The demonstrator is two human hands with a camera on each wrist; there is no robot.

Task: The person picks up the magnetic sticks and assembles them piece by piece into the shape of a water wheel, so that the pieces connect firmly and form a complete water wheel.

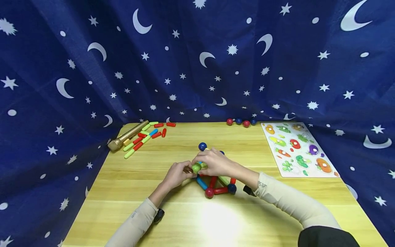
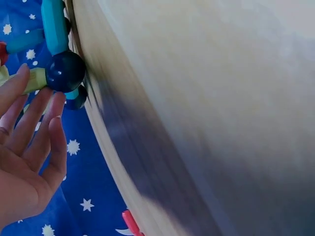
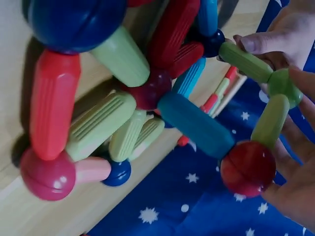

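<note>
A toy structure of magnetic sticks and balls (image 1: 220,190) stands mid-table, built of red, blue and light green sticks. My left hand (image 1: 178,175) is at its left side, pinching a light green stick (image 3: 246,61) that joins a dark blue ball (image 2: 65,71). From the right, my right hand (image 1: 215,162) holds the top of the structure. In the right wrist view, its fingers touch a green ball (image 3: 284,88) and a red ball (image 3: 248,168), which a light green stick (image 3: 270,120) links. Part of the structure is hidden behind the right hand in the head view.
Loose red, light green and blue sticks (image 1: 138,146) lie at the back left beside a gold toy microphone (image 1: 131,134). Several red and blue balls (image 1: 246,124) sit at the back edge. A vegetable puzzle board (image 1: 285,164) lies on the right. A starry blue curtain (image 1: 185,61) hangs behind the table.
</note>
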